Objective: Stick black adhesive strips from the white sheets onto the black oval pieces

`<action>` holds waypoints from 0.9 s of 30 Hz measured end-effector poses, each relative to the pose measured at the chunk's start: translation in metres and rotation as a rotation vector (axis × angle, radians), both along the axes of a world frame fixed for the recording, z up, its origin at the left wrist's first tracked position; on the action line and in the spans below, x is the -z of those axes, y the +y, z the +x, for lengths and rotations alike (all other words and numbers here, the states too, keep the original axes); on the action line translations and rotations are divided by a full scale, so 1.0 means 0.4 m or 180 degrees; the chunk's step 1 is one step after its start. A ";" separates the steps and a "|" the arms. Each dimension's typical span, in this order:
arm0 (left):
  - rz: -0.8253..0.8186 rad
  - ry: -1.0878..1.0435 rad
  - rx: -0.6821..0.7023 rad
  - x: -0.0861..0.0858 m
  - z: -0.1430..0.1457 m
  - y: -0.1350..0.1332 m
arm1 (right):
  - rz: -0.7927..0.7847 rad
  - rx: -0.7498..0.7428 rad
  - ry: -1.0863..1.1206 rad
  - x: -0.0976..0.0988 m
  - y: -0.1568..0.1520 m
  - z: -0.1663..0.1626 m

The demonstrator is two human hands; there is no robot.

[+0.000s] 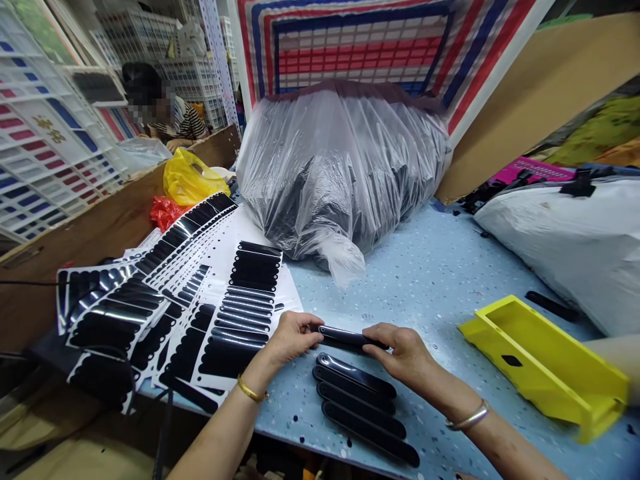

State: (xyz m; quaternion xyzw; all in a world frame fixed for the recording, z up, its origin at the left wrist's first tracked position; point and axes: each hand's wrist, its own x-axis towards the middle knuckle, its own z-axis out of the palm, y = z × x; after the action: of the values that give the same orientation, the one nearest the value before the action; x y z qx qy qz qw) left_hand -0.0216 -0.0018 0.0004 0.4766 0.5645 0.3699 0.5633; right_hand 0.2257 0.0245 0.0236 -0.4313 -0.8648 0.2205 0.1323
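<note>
Between my two hands, just above the table, is a long black strip with rounded ends (345, 335). My left hand (296, 337) pinches its left end, and my right hand (400, 347) grips its right end between thumb and fingers. Directly below them lie several similar black strips (365, 417) side by side, the topmost one shiny. To the left of my left hand, white sheets carry rows of glossy black strip-shaped stickers (250, 293), spread in overlapping piles.
A large clear plastic bag of dark items (345, 173) stands at the back of the blue speckled table (425, 267). A yellow tray (545, 367) and a white sack (575, 233) are on the right. Yellow and red plastic bags (193, 180) sit back left. Another person (170, 113) sits beyond.
</note>
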 end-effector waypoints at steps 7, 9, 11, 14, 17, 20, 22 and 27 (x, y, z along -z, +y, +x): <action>-0.0044 -0.0064 -0.0007 0.012 -0.001 0.006 | -0.0045 0.0027 -0.0048 0.004 -0.001 -0.001; -0.0071 -0.0088 0.0009 0.009 -0.004 0.006 | -0.0079 0.0039 -0.0077 0.002 -0.002 -0.004; -0.0099 -0.0106 0.0021 0.005 -0.007 0.007 | -0.0112 0.0065 -0.0102 0.000 -0.004 -0.007; -0.0136 -0.0090 -0.0008 0.003 -0.008 0.010 | -0.0142 0.0130 -0.0112 -0.004 -0.008 -0.011; -0.0199 -0.0016 -0.0091 0.007 -0.003 0.017 | -0.0163 0.0172 -0.0110 -0.009 -0.012 -0.014; -0.0250 0.0081 -0.0169 0.010 0.006 0.022 | -0.0184 0.0194 -0.0105 -0.015 -0.015 -0.019; -0.0244 0.0140 -0.0202 0.008 0.012 0.022 | -0.0193 0.0215 -0.0096 -0.018 -0.017 -0.021; -0.0171 0.0261 -0.0229 0.002 0.019 0.017 | -0.0223 0.0258 -0.0038 -0.019 -0.018 -0.022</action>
State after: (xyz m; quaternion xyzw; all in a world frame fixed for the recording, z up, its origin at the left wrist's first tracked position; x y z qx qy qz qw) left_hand -0.0141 0.0050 -0.0004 0.4555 0.6136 0.3547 0.5386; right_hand 0.2169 0.0175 0.0313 -0.4716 -0.8391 0.2425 0.1208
